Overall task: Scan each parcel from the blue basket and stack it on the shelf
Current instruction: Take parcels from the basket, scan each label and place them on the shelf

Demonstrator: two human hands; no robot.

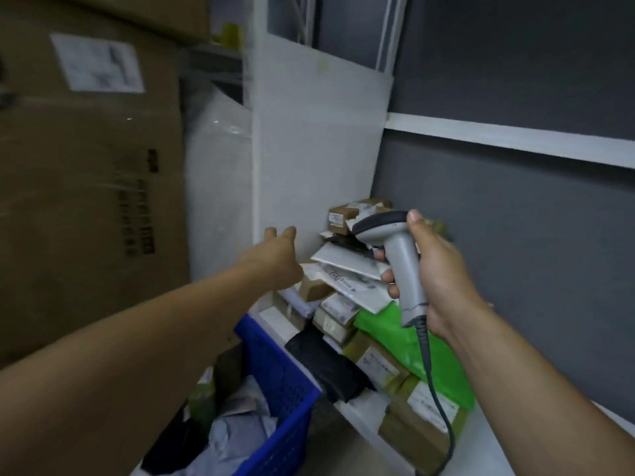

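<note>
Centrally, the left hand reaches with straight fingers, its grip open and empty, above the left edge of the pile of parcels on the shelf. The right hand, grip closed round the handle, holds the scanner upright at centre right, cable trailing down. Judged step: fetching the next parcel. To do it well, bring the left hand down to the blue basket, lift one parcel label-up, and aim the scanner squarely at the label before stacking. Basket, lower centre: crumpled grey and black bags. Shelf: cartons, white envelopes and a green bag, loosely heaped.
</note>
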